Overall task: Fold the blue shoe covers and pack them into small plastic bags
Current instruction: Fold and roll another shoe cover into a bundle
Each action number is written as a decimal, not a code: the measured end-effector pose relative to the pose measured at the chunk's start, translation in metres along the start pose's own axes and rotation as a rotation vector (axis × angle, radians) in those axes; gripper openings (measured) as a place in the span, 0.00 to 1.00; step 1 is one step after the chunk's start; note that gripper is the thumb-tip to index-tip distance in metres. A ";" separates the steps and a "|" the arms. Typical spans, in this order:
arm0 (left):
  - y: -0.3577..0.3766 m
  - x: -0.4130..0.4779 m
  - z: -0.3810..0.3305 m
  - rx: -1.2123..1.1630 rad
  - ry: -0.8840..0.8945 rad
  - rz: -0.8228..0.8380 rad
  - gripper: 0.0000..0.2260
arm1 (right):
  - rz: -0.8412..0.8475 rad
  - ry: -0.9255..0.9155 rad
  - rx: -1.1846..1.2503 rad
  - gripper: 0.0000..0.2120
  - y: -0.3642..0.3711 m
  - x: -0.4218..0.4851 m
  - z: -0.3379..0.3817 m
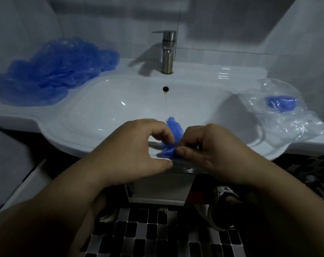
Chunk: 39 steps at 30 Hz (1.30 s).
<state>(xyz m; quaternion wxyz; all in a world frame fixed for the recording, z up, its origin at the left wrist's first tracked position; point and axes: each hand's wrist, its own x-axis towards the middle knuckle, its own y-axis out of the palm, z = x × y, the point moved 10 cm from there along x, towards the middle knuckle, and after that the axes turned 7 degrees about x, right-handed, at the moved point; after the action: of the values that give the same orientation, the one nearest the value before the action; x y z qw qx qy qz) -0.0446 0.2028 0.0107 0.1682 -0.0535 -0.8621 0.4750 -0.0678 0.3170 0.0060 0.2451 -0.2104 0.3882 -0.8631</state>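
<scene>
now, in your hands: one blue shoe cover [173, 130], crumpled into a small bundle, held above the front rim of the sink [120, 101].
left hand [138, 145]: your grip is narrow, fingers curled onto the left side of the shoe cover, thumb stretched out flat beneath it.
right hand [213, 147]: your grip is narrow too, thumb tip pressed on the lower fold of the shoe cover, fingers curled behind it.
shoe cover shape: one end sticks up between your two hands, the other is bunched low by your right thumb; blur hides the folds.
pile of shoe covers [51, 71]: loose and blue, heaped on the desk [12, 114] left of the sink, well apart from your hands.
plastic bags [291, 127]: clear and crinkled, lying on the right side of the desk.
packed cover [281, 103]: a blue bundle seen through the clear plastic on the right.
tap [167, 52]: steel, upright behind the sink, handle pointing left.
floor [157, 232]: dark and pale tiles below, your shoes [225, 194] on them.
</scene>
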 end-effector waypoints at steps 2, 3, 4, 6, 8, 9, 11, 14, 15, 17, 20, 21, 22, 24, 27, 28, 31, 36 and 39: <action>0.003 0.002 0.001 -0.007 -0.009 -0.004 0.08 | 0.025 0.059 0.054 0.08 0.000 -0.001 -0.003; 0.005 0.002 0.002 -0.033 -0.019 -0.004 0.06 | 0.018 0.083 0.065 0.09 -0.001 -0.002 -0.004; 0.007 0.003 0.003 -0.054 -0.033 -0.005 0.05 | 0.000 0.105 0.068 0.10 -0.002 -0.002 -0.006; 0.009 0.005 0.007 -0.063 -0.061 -0.018 0.06 | -0.050 0.145 0.047 0.10 -0.003 -0.002 -0.010; 0.009 0.006 0.009 -0.049 -0.080 -0.052 0.05 | -0.109 0.177 0.004 0.10 -0.005 -0.002 -0.012; 0.008 0.006 0.010 -0.054 -0.090 -0.076 0.04 | -0.138 0.188 -0.019 0.09 -0.006 -0.002 -0.013; 0.007 0.007 0.012 -0.065 -0.107 -0.127 0.05 | -0.189 0.184 -0.050 0.06 -0.009 -0.002 -0.010; 0.009 0.009 0.012 -0.049 -0.129 -0.146 0.08 | -0.186 0.121 -0.081 0.06 -0.008 -0.001 -0.004; 0.009 0.009 0.011 -0.035 -0.125 -0.147 0.08 | -0.157 0.095 -0.089 0.06 -0.007 -0.002 -0.002; 0.009 0.011 0.009 -0.013 -0.111 -0.153 0.07 | -0.100 0.046 -0.080 0.05 -0.005 -0.004 0.002; 0.005 0.009 0.009 -0.062 -0.097 -0.150 0.05 | -0.005 0.009 -0.107 0.08 0.000 -0.007 0.005; 0.004 0.008 0.008 -0.086 -0.085 -0.132 0.05 | -0.001 -0.008 -0.112 0.07 0.000 -0.006 0.005; 0.004 0.006 0.007 -0.105 -0.070 -0.111 0.05 | -0.012 -0.027 -0.097 0.05 -0.001 -0.005 0.006; 0.002 0.003 0.005 -0.136 -0.047 -0.078 0.03 | -0.018 -0.036 -0.046 0.01 -0.002 -0.003 0.005; 0.000 0.000 0.005 -0.164 -0.045 -0.057 0.04 | 0.023 0.002 -0.017 0.04 0.000 -0.003 0.000; 0.001 0.000 0.007 -0.185 -0.063 -0.056 0.03 | 0.022 0.022 -0.014 0.05 0.000 -0.003 -0.002; 0.003 0.003 0.014 -0.188 -0.124 -0.066 0.03 | -0.082 0.078 0.032 0.03 -0.005 -0.001 -0.007; 0.002 0.005 0.018 -0.079 -0.169 -0.125 0.05 | -0.200 0.146 0.016 0.05 -0.003 0.002 -0.009; 0.002 0.005 0.015 0.035 -0.130 -0.146 0.05 | -0.184 0.137 -0.036 0.03 -0.002 0.001 -0.006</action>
<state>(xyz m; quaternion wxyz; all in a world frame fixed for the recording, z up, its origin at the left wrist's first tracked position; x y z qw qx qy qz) -0.0549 0.1934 0.0029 0.1471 0.0434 -0.8643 0.4790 -0.0727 0.3207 0.0046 0.1341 -0.1898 0.3985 -0.8872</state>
